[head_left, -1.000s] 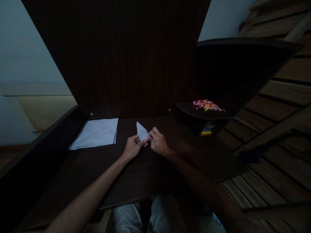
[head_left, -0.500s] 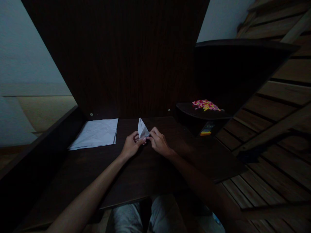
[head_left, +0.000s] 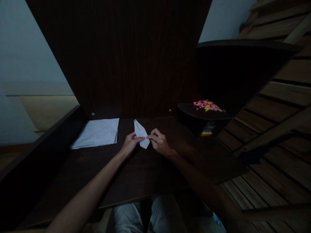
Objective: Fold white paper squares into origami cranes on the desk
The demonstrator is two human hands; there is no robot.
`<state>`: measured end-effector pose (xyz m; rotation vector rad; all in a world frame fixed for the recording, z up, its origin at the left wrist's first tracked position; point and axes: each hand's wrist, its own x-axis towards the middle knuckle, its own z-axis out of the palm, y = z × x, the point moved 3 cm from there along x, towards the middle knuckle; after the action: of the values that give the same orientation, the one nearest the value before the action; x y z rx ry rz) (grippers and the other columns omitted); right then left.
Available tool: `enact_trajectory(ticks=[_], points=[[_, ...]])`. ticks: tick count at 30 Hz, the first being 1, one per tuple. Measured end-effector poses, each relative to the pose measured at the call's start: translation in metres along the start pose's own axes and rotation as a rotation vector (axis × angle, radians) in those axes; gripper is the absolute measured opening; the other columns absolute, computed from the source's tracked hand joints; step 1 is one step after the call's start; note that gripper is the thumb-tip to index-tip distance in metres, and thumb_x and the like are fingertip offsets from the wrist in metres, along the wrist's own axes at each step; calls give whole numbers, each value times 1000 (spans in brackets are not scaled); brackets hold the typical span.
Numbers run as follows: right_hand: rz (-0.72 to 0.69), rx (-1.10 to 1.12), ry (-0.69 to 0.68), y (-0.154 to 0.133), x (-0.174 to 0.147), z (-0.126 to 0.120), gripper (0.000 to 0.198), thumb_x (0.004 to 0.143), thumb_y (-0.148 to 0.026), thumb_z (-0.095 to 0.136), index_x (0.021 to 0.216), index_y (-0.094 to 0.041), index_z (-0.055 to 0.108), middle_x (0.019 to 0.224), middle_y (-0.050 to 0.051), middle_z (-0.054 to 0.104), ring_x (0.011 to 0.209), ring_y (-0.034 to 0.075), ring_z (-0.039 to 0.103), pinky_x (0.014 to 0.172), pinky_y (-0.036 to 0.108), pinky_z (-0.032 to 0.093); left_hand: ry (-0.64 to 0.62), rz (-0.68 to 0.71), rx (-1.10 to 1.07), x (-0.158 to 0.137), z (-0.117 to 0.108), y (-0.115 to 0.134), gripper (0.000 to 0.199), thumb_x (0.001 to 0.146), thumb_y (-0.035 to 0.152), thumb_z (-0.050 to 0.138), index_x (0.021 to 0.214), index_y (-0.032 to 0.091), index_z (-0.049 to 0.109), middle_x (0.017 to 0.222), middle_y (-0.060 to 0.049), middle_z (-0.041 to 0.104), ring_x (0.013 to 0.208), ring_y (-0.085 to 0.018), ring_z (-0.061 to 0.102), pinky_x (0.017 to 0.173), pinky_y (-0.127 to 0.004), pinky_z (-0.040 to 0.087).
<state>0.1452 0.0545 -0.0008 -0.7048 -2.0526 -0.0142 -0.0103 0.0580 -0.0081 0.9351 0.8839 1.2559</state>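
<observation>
Between my hands is a piece of folded white paper [head_left: 141, 130], long and pointed at its far end, with a dark slit near that tip. My left hand [head_left: 130, 142] pinches its left edge, the thumb lying across the front. From the other side my right hand [head_left: 158, 141] grips the right edge with thumb and forefinger. The paper is held tilted over the dark desk [head_left: 131, 181]. To the left of my left hand lies a stack of white paper sheets [head_left: 97, 132], slightly creased.
A low corner shelf [head_left: 187, 108] at the right carries a heap of small pink, red and yellow pieces [head_left: 207, 105]. A tall dark panel [head_left: 121, 58] rises behind the desk, and a side board [head_left: 48, 139] borders its left. Wooden slats [head_left: 279, 106] stand at the far right.
The folded paper has been turned and opened flatter, its tip now leaning left and its lower end showing below my fingers. Both hands have shifted only slightly.
</observation>
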Motion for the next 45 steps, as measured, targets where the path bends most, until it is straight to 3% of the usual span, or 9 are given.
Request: enact_trajectory(ticks=[6, 15, 22, 33, 45], points=[[-51, -23, 26, -3, 1, -2, 27, 85, -7, 47, 90, -22, 68, 81, 3, 49, 69, 12, 50, 58, 22, 43, 4, -18, 3, -5, 3, 4, 30, 54, 20, 78, 80, 12, 68, 72, -4, 71, 63, -15, 63, 64, -26, 48], [-19, -150, -52, -6, 2, -2, 31, 83, -2, 41, 92, -19, 65, 84, 6, 50, 70, 13, 50, 59, 23, 43, -30, -55, -27, -9, 9, 6, 26, 56, 19, 77, 79, 11, 69, 73, -5, 70, 65, -14, 63, 64, -24, 48], [-140, -164, 2, -5, 0, -4, 33, 82, -2, 42, 90, -22, 66, 78, 4, 50, 68, 13, 49, 57, 22, 41, -26, -77, -41, -10, 8, 8, 26, 59, 21, 77, 81, 10, 69, 72, -5, 70, 62, -13, 62, 62, -24, 48], [-48, -117, -17, 3, -3, -3, 29, 84, -7, 49, 102, -23, 66, 88, 5, 54, 75, 13, 55, 62, 23, 46, -2, 61, 69, -4, -1, 9, 41, 53, 26, 84, 87, 11, 67, 82, -7, 73, 73, -18, 67, 76, -30, 50], [-107, -183, -59, -4, 0, -7, 25, 88, -11, 45, 98, -20, 66, 86, 7, 57, 73, 14, 56, 62, 24, 46, -43, 69, 139, -2, -2, 14, 29, 57, 24, 77, 81, 13, 66, 67, -2, 70, 59, -15, 63, 61, -24, 49]])
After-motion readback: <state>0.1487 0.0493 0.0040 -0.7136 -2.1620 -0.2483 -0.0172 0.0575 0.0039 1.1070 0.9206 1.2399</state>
